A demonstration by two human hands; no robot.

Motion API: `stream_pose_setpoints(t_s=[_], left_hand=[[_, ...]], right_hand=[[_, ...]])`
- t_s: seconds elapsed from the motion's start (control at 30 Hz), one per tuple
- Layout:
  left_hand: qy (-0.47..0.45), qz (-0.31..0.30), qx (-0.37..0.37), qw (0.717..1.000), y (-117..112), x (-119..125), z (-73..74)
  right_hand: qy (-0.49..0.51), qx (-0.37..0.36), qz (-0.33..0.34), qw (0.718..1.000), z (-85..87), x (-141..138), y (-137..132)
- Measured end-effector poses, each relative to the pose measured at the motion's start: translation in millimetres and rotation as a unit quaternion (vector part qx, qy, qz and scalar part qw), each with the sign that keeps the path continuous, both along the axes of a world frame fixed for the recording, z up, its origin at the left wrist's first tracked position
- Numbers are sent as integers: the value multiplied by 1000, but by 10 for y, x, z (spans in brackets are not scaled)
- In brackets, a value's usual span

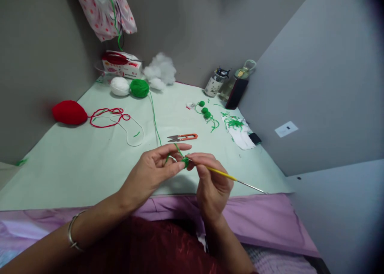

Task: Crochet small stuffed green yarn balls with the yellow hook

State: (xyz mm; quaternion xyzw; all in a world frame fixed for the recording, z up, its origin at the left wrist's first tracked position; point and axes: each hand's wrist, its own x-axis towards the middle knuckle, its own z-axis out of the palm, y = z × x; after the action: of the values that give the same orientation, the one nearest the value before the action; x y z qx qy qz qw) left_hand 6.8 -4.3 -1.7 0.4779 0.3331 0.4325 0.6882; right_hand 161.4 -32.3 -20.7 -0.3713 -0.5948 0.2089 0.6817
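My left hand (153,168) pinches a small green crochet piece (185,162) between thumb and fingers, with green yarn running over its raised index finger. My right hand (214,182) grips a crochet hook (222,173) with a yellow handle; its near metal end points out to the lower right. The hook's other tip meets the green piece, though fingers partly hide it. Green yarn (154,118) trails from a green yarn ball (139,88) at the back toward my left hand. Just beyond my fingers lie orange thread snips (183,137).
Left on the table are a red yarn ball (70,112) and a white yarn ball (120,86). White stuffing (160,71) sits at the back. Small green crocheted balls (205,110), a cup of tools (214,84), a phone (237,94) and green scraps (234,123) are to the right.
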Motion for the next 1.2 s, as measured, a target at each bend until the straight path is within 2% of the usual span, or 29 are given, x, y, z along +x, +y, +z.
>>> stream_pose_setpoints(t_s=[0.13,0.23,0.3,0.37,0.47,0.53,0.63,0.83,1.07,1.2], left_hand=[[-36,46,-27,998,1,44,-41],[-95,18,-104,990,15,69,-30],[-122,-24,-167,978,37,60,-16],[-133,-39,-197,971,63,33,-3],[-124,-5,-176,977,83,-1,17],[-108,6,-136,985,71,5,27],[-82,7,-73,994,36,39,22],[-61,36,-30,997,14,40,-6],[-46,34,-37,998,30,20,20],[-39,37,-22,998,23,15,4]], right_hand=[[-97,34,-62,993,-55,-31,2],[-197,112,-118,967,-101,-30,15],[-194,113,-109,968,-96,-5,27],[-122,68,-78,987,-61,31,34],[10,1,-28,1000,1,65,39],[47,-21,9,999,17,55,45],[34,-37,26,998,-1,15,66],[55,-47,28,997,-44,15,87],[106,-40,68,991,-29,56,62],[46,-20,39,998,0,84,10]])
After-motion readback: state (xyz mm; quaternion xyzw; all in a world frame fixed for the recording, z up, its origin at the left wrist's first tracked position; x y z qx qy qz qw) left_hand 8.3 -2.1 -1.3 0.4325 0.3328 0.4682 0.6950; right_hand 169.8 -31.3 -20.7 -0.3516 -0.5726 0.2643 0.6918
